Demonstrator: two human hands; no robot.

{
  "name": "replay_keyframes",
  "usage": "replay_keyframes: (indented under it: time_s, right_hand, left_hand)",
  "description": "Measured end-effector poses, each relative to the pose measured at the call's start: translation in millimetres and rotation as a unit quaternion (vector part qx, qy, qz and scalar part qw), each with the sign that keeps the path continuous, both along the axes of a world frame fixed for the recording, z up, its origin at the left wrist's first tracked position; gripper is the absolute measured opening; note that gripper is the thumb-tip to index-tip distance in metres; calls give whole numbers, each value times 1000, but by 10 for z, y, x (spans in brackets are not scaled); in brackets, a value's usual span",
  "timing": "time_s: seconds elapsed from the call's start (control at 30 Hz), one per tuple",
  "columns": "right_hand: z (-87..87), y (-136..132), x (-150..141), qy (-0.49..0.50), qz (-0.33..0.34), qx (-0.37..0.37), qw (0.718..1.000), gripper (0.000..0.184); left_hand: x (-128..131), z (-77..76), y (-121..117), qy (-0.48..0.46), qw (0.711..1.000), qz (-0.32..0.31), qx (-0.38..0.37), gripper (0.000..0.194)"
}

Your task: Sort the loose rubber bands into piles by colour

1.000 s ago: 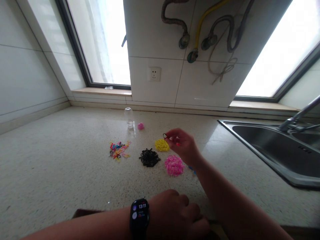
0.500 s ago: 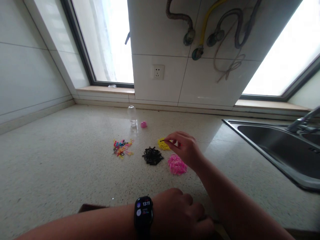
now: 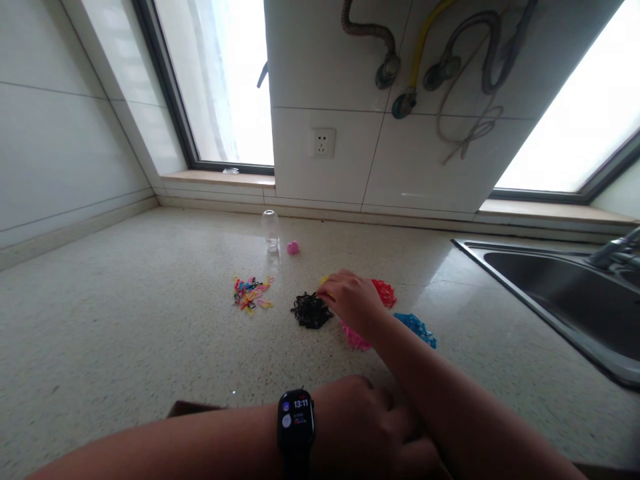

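Note:
My right hand (image 3: 350,300) is low over the speckled counter (image 3: 125,320), fingers pinched together at the right edge of a pile of black rubber bands (image 3: 310,311). What the fingertips hold is hidden. Around the hand lie a red pile (image 3: 386,292), a blue pile (image 3: 416,327), and a pink pile (image 3: 355,339) partly under my wrist. A sliver of the yellow pile (image 3: 325,281) shows behind the fingers. My left hand (image 3: 373,427), with a dark watch (image 3: 296,419) on the wrist, rests curled at the counter's near edge.
A mixed heap of coloured bands (image 3: 250,292) lies left of the black pile. Behind stand a small clear jar (image 3: 271,231) and a pink lid (image 3: 293,248). A steel sink (image 3: 560,293) is at the right; a socket (image 3: 323,143) and hoses are on the tiled wall.
My right hand, pinching a black band in the air, came down and left to the black pile. The red and blue piles are now uncovered. The left hand stayed put.

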State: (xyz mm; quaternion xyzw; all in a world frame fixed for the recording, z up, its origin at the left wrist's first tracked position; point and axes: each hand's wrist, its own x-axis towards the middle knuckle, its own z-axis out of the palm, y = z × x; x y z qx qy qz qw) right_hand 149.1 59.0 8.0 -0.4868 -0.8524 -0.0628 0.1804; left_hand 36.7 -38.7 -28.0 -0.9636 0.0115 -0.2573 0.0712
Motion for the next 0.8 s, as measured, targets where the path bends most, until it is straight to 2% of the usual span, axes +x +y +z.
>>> replay_keyframes:
  time_s: [0.23,0.4,0.67,0.8]
  right_hand:
    - [-28,31,9,-25,43,-27,998,18]
    - [-29,18,61,-22,38,-37,998,19]
    - [-51,28,70,-35,56,-44,997,25]
    - [-29,20,68,-12,39,-36,999,26]
  left_hand:
    - [-16,11,-4,5,1000,0,7,11]
    - [-27,34,9,11,1000,-1,16,12]
    - [-4,-9,8,-11,1000,-3,12,11]
    - [-8,-8,7,-14,1000,1,19,12]
